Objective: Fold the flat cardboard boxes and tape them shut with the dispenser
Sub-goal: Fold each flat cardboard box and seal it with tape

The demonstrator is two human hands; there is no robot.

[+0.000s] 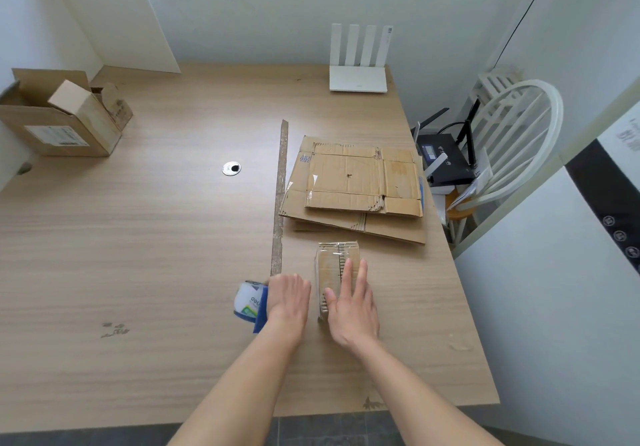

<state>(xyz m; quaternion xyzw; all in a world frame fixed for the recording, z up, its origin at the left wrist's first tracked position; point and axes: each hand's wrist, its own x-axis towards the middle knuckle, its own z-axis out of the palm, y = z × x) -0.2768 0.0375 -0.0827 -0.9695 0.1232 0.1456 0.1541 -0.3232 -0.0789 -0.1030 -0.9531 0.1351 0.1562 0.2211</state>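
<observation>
Sitting in the upper left of the frame, an opened cardboard box (65,116) with raised flaps stands on the worktop (156,238), well apart from the action. Lower centre, the left hand (289,298) grips the tape dispenser (250,302), fingers curled round its blue body, with the white roll showing on the hand's left side. A long strip of old tape (281,196) runs up the worktop from just above that hand.

Just right of it lies the small folded box (336,272), its long axis running away from the person, up the frame. The right hand (351,307) rests flat on top of it, fingers straight and pointing up the frame along that axis, thumb at the box's left edge. Clear tape seems to cover the far end already.

The dispenser is just beside the box's near left side, so the left hand is the one placed to bring tape onto it, probably along the seam while the right hand pins the box down.

Above the small box, in the right centre, a stack of flat cardboard boxes (356,186) awaits folding.
</observation>
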